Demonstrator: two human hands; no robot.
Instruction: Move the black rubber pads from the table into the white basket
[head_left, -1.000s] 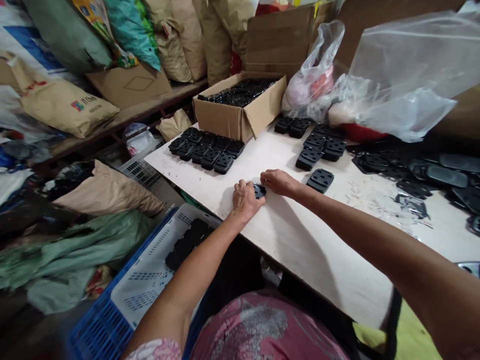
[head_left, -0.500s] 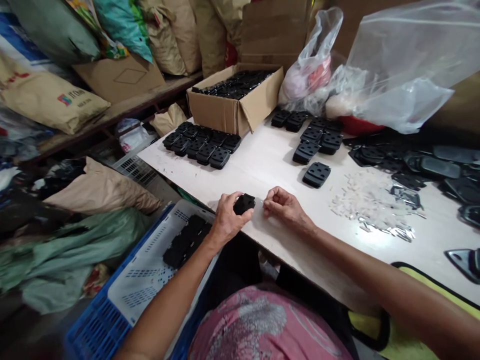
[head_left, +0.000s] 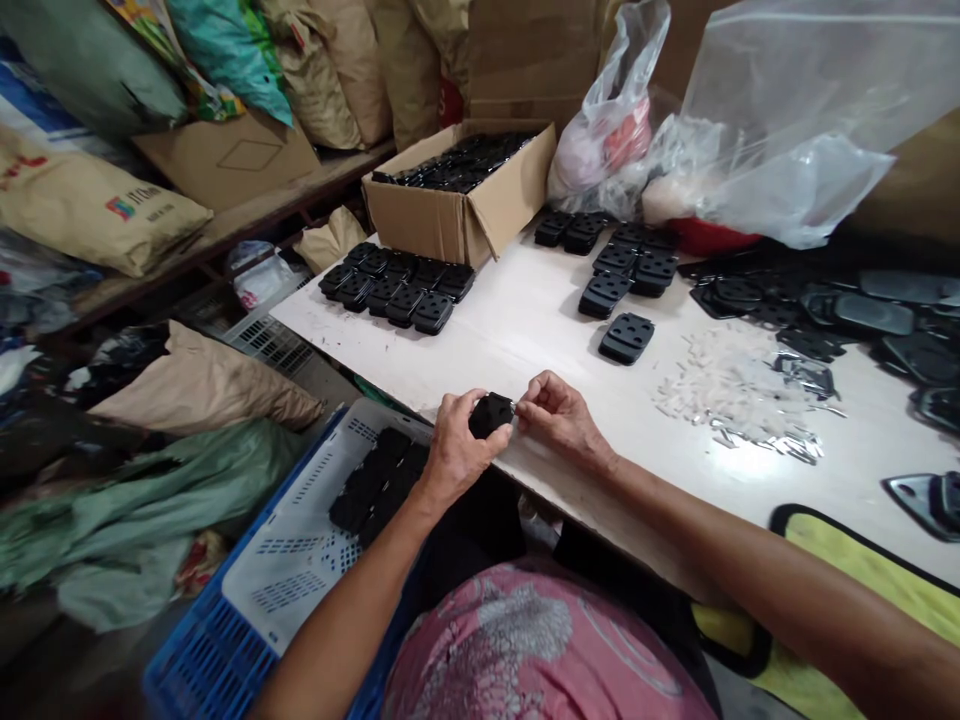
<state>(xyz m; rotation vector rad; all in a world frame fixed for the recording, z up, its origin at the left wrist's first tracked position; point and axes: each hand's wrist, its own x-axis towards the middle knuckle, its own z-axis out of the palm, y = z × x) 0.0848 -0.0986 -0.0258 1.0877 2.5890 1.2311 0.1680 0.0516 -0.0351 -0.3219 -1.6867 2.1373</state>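
Observation:
My left hand (head_left: 457, 445) holds a small black perforated plate (head_left: 491, 415) up above the table's front edge. The fingertips of my right hand (head_left: 559, 415) pinch at that plate's right edge, and whatever lies between them is too small to tell. Behind my hands, on the white table board (head_left: 525, 330), lie several rows of similar black plates (head_left: 397, 290) with round holes. One single plate (head_left: 626, 338) stands apart from the rows, a little beyond my right hand.
A cardboard box (head_left: 457, 190) of black plates stands at the table's far side. White scraps (head_left: 720, 385) and dark sheets (head_left: 870, 315) lie to the right under clear plastic bags (head_left: 787, 130). A blue crate (head_left: 277, 590) with stacked black plates sits below left, by sacks.
The black plate has come up off the table into my left hand. My right fingers have closed in on its edge. The view has shifted slightly, moving the table scene left and up.

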